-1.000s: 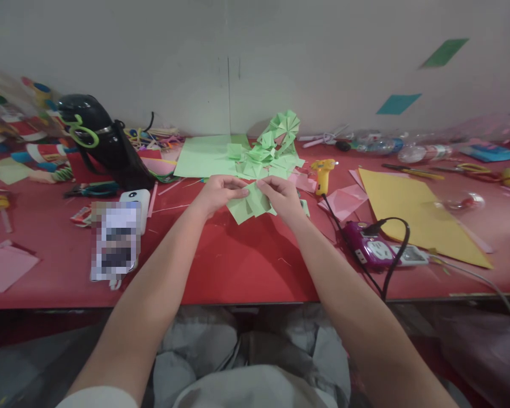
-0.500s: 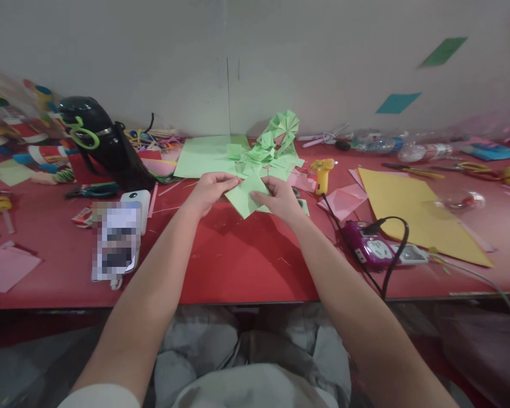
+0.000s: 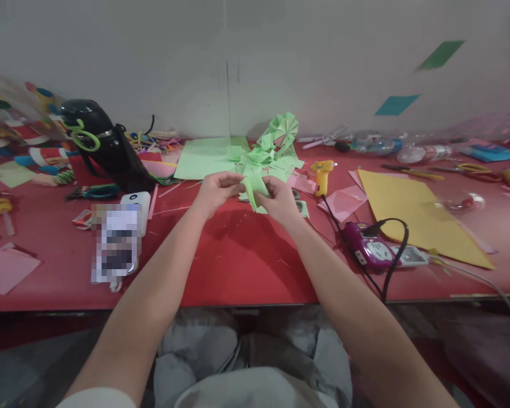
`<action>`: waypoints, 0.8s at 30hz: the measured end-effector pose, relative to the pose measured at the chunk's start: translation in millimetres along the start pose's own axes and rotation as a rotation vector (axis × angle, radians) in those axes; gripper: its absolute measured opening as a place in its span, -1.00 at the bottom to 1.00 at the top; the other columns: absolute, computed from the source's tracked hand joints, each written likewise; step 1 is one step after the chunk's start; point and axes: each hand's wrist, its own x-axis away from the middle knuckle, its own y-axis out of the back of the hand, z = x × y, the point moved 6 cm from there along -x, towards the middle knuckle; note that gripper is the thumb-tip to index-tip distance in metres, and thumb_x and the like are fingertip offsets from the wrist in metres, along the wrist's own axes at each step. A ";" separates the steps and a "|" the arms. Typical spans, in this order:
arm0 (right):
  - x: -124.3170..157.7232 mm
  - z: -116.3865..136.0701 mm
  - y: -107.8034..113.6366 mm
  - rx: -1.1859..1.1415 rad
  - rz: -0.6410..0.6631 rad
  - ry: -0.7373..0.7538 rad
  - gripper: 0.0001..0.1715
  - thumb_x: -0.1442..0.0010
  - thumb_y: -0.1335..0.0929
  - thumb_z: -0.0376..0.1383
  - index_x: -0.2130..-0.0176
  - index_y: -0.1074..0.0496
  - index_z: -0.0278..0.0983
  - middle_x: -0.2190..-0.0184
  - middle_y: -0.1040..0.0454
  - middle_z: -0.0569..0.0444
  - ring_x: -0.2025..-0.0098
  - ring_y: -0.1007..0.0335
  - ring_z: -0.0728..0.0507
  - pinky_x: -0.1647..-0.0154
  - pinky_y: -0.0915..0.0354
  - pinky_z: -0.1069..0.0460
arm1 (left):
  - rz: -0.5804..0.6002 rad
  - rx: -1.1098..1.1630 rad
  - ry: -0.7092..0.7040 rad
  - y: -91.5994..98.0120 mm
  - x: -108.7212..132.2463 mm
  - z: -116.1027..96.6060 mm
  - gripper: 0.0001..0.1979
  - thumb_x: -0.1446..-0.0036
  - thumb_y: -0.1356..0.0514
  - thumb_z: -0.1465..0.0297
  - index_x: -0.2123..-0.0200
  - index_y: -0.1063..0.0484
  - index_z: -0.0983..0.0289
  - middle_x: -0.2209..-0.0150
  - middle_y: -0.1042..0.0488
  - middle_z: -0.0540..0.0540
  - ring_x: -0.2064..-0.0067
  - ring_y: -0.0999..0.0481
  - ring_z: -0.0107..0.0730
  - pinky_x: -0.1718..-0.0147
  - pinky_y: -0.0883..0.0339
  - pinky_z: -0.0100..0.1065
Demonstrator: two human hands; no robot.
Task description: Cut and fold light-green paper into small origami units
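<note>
A small green paper [image 3: 257, 188] is held between my two hands above the red table, its surface bent and turned partly edge-on. My left hand [image 3: 216, 192] pinches its left edge with fingertips. On the other side my right hand [image 3: 279, 198] grips it, thumb in front and fingers behind. Just behind the hands lie folded green paper pieces [image 3: 263, 153], with a fan-like pleated green form [image 3: 284, 126] standing among them. A large green sheet [image 3: 199, 158] lies flat to their left.
A yellow glue gun [image 3: 322, 177] stands right of the hands. Farther right are a purple power socket [image 3: 369, 246] with cables and a yellow sheet [image 3: 412, 209]. On the left are a black bottle [image 3: 110, 147] and a phone [image 3: 119, 241].
The green paper was spread flat towards me and is now bent and turned narrower. My left hand has shifted slightly right, and my fingers have changed their hold.
</note>
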 end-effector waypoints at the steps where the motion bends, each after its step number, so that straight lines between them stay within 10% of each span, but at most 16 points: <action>1: 0.3 -0.1 -0.9 -0.005 -0.007 0.004 -0.66 0.02 -0.47 -0.16 0.27 -0.37 -0.24 0.42 -0.48 0.08 0.41 -0.38 -0.08 0.39 -0.31 -0.01 | -0.017 0.003 -0.005 -0.2 -0.1 0.3 -0.59 0.21 -0.51 0.23 0.28 -0.59 0.33 0.32 -0.62 0.14 0.32 -0.58 -0.37 0.25 -0.47 -0.30; 15: 0.0 4.2 -9.0 -0.056 0.125 -0.010 -0.61 0.03 -0.41 -0.28 0.13 -0.49 -0.24 0.19 -0.57 0.00 0.15 -0.49 -0.17 0.01 -0.37 -0.13 | -0.147 -0.130 -0.097 6.0 0.1 -8.7 -0.70 0.17 -0.47 0.29 0.35 -0.60 0.32 0.41 -0.61 0.10 0.37 -0.57 -0.38 0.30 -0.49 -0.33; 24: 1.7 -2.3 4.8 -0.109 -0.076 -0.178 -0.56 0.06 -0.53 -0.06 0.25 -0.49 -0.26 0.41 -0.53 0.09 0.41 -0.36 -0.04 0.33 -0.32 0.01 | -0.123 -0.187 -0.108 4.6 1.6 -15.4 -0.74 0.15 -0.45 0.31 0.37 -0.60 0.31 0.47 -0.57 0.06 0.44 -0.51 -0.45 0.40 -0.42 -0.40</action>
